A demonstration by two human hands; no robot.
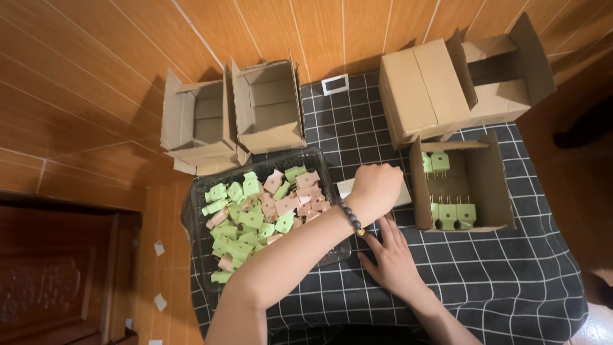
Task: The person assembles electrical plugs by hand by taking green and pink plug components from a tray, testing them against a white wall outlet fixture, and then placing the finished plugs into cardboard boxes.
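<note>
Your left hand [375, 186] crosses over the right, fingers curled downward at a small pale box [403, 191] just beside the tray's right edge; whether they grip it cannot be told. Your right hand [391, 255] lies flat, fingers spread, on the checked cloth [511, 275]. The black tray [317, 155] holds green and pink plugs [252, 220]. An open carton [491, 185] near the cloth's right edge holds green plugs upright.

Checked cloth table [485, 287] carries cardboard boxes [268, 105] and a black tray [198, 191]
</note>
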